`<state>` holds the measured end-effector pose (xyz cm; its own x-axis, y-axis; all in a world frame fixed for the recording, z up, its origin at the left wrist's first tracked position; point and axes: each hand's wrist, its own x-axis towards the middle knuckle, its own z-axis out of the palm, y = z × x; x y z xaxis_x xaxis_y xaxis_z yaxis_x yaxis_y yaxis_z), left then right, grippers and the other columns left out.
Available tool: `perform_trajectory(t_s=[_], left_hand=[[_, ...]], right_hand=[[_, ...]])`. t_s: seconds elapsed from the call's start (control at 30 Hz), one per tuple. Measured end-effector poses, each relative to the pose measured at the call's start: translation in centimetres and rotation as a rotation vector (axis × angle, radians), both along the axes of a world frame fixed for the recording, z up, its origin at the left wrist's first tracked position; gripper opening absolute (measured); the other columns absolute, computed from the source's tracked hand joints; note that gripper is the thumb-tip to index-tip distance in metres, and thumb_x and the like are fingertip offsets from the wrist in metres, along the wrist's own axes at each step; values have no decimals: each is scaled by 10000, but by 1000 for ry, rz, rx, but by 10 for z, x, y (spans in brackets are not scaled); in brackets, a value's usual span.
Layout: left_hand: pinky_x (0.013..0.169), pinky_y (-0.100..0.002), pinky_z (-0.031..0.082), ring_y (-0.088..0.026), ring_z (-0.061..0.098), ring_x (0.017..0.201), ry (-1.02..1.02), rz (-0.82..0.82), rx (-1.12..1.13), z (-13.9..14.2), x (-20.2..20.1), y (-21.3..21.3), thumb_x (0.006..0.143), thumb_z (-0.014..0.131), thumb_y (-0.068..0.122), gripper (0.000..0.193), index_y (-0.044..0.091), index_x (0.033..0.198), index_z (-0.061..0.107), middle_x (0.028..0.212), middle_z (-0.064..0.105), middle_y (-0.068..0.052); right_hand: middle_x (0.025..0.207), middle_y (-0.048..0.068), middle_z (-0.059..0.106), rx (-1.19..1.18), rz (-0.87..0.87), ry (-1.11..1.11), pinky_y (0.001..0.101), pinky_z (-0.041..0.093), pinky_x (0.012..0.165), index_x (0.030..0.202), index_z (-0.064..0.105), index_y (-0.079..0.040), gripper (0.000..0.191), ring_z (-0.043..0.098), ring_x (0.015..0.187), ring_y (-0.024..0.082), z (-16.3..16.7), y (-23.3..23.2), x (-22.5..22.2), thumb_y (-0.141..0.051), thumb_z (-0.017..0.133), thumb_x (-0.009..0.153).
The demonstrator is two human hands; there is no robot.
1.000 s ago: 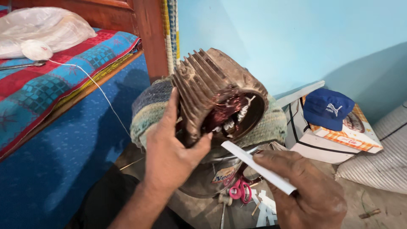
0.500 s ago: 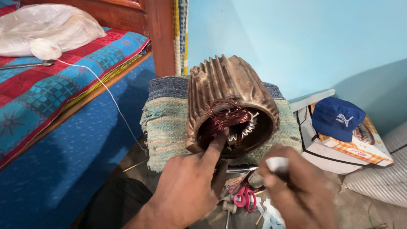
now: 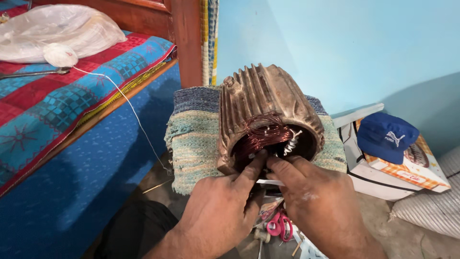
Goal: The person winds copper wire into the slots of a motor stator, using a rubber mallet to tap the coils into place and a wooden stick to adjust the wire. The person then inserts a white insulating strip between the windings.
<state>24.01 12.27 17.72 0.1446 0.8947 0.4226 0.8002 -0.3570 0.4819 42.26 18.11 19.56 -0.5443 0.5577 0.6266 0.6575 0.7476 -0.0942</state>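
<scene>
My left hand [image 3: 218, 201] and right hand [image 3: 311, 192] both pinch at the copper winding [image 3: 261, 132] inside the ribbed motor housing [image 3: 263, 96], right fingers gripping a white strip [image 3: 269, 182].

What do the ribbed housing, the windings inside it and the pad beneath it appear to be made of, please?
Ribbed housing: likely cast metal, dull brown and worn, with moulded fins. Windings: look like enamelled copper wire, glossy reddish strands. Pad: woven fabric, greenish with a blue band and a visible weave. Both the left hand and right hand touch the housing's mouth.
</scene>
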Motion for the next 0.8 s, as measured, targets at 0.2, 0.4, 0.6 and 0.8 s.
perform_trajectory(t_s=[0.2, 0.4, 0.6, 0.8], left_hand=[[584, -498, 568, -364, 706, 639, 72, 0, 76, -1, -2, 2, 800, 713, 166, 728, 7, 1479, 508, 753, 720, -165], [474, -436, 566, -284, 697, 541, 187, 22, 217, -18, 6, 6, 814, 711, 175, 698, -78, 1436, 519, 674, 694, -131], [470, -431, 570, -280, 691, 556, 254, -43, 186, -20, -3, 10, 768, 722, 171, 773, -140, 1433, 480, 682, 675, -152], [551, -466, 585, -319, 704, 611, 209, -25, 54, -19, 0, 4, 754, 716, 138, 812, -80, 1493, 461, 716, 687, -166]], right_hand=[[828, 48, 721, -54, 47, 68, 408, 570, 544, 1016, 722, -121, 391, 718, 655, 277, -18, 6, 6, -20, 749, 639], [948, 32, 742, -77, 18, 4, 397, 589, 617, 1134, 727, -166, 518, 731, 739, 261, -23, 7, 13, -41, 759, 632], [1041, 48, 762, -145, 70, 96, 342, 607, 676, 1200, 716, -174, 511, 756, 822, 222, -24, 8, 14, -141, 788, 695], [913, 82, 666, -772, -75, 422, 355, 634, 725, 1323, 662, -132, 415, 707, 805, 212, -30, -8, 80, -314, 670, 951]])
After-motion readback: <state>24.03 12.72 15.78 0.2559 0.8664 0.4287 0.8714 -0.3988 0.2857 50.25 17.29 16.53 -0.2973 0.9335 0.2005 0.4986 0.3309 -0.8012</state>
